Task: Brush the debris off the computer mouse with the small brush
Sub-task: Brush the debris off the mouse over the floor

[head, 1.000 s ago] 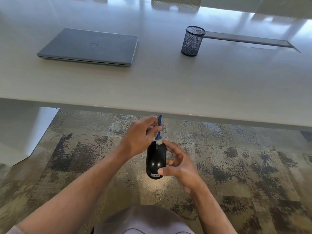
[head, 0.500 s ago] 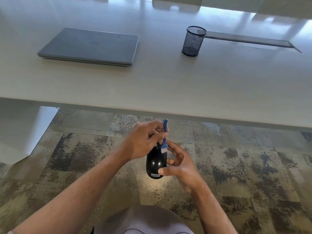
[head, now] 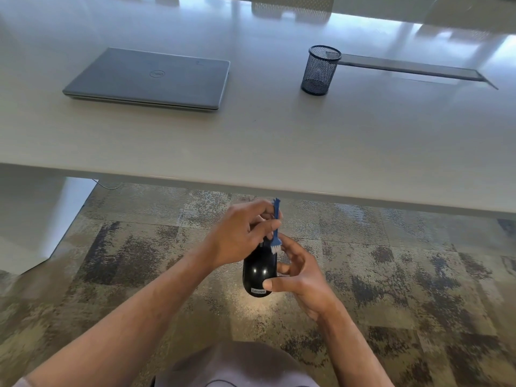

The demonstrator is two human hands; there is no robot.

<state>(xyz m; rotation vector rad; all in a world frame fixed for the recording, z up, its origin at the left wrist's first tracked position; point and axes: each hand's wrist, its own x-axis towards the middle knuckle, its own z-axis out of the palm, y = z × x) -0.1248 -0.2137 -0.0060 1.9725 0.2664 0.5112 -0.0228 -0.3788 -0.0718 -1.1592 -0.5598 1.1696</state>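
Brush (head: 276,231) pinched by left hand (head: 237,238), bristles on mouse (head: 259,270); right hand (head: 303,277) gripping mouse

Both hands below the table edge (head: 307,195) over open carpet (head: 418,289), free room at 3 and 9 o'clock, tabletop broad and bare at 12, closed laptop (head: 150,78) at 11, mesh pen cup (head: 319,70) at 1, table leg (head: 42,219) at 9

Bare forearms, no sleeves to the wrists; grey trousers (head: 237,364) (a knee) below.
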